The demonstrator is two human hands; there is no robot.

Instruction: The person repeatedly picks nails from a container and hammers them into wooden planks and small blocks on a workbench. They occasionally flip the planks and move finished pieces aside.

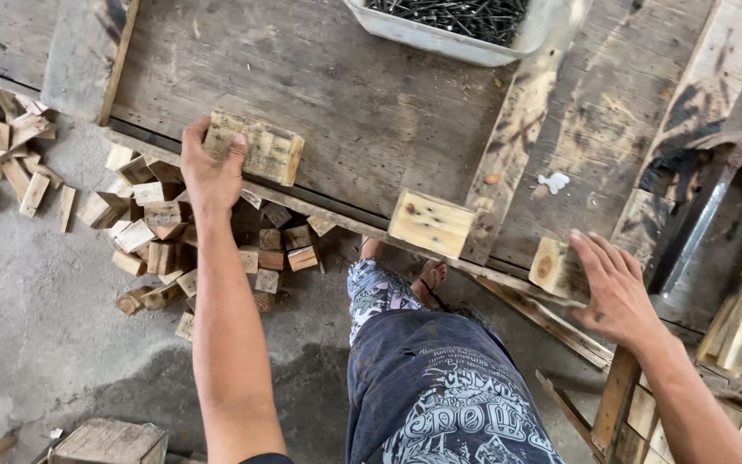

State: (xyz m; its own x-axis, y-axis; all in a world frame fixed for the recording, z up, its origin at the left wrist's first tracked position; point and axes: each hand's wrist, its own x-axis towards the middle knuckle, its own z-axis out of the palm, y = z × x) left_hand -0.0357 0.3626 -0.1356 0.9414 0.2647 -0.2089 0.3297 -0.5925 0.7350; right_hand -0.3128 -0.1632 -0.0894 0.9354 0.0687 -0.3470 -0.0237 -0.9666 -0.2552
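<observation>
At a weathered wooden workbench (345, 94), a person's left hand (209, 167) grips one end of a rough wooden block (261, 148), fingers curled over its top and thumb on its face, at the bench's near edge. The right hand (616, 288) lies with fingers spread, flat against a smaller, knotted block (553, 268) at the same edge. A third block (431, 223), marked with dark nail holes, sits untouched between them. A white tray of dark nails (457, 21) rests at the bench's far side. Offcuts (165, 232) litter the concrete floor (36, 326) below the left arm.
</observation>
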